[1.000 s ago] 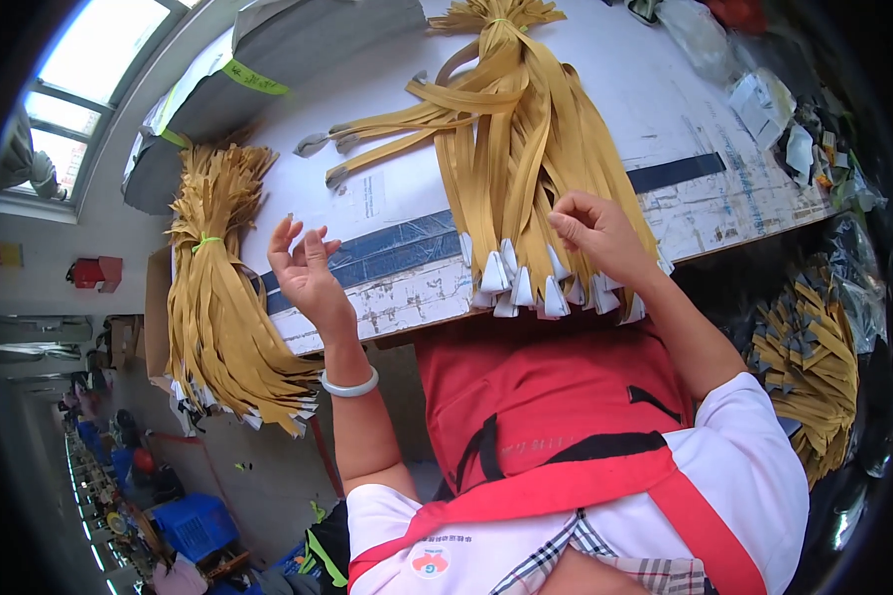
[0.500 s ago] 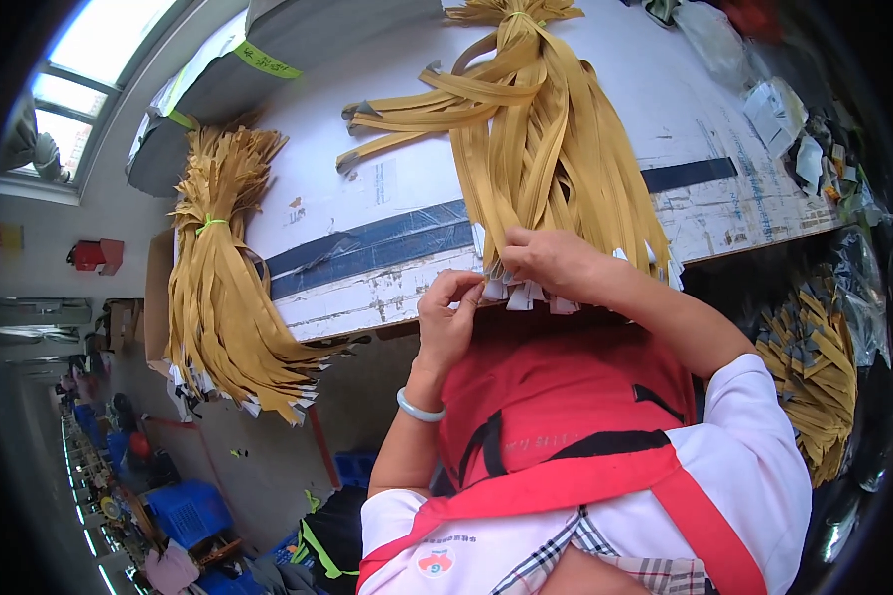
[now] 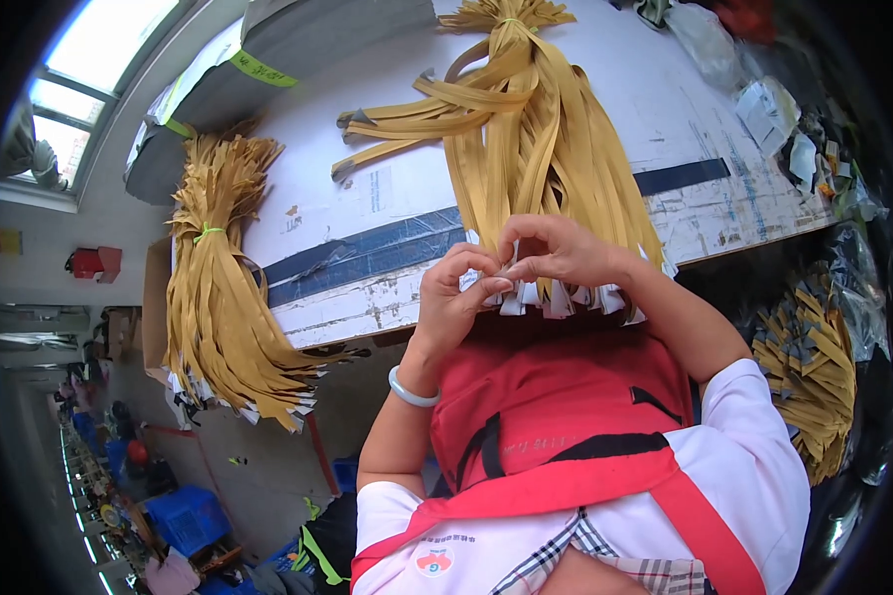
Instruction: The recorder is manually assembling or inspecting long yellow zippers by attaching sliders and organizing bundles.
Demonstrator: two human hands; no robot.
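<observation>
A tied bundle of mustard-coloured zippers [image 3: 526,129] lies on the table, its white-tipped lower ends hanging at the front edge. Over these ends, my left hand [image 3: 456,297] is closed in a pinch, thumb against forefinger. My right hand [image 3: 564,253] pinches right beside it, the fingertips of both hands almost meeting. Whatever is between the fingers is too small and covered to make out; a white zipper end [image 3: 469,280] shows by the left fingers. Some zippers with grey ends [image 3: 362,121] fan out leftward from the bundle.
A second tied zipper bundle [image 3: 208,288] drapes over the table's left end. More zippers [image 3: 809,382] hang at the right, below clear plastic bags [image 3: 704,45] and scraps. Dark tape strips cross the white tabletop [image 3: 397,288]. A blue crate [image 3: 189,518] stands on the floor.
My right hand has turned, its thumb and forefinger now forming a ring close to the left fingertips. My left hand has shifted slightly right. The view has shifted a little.
</observation>
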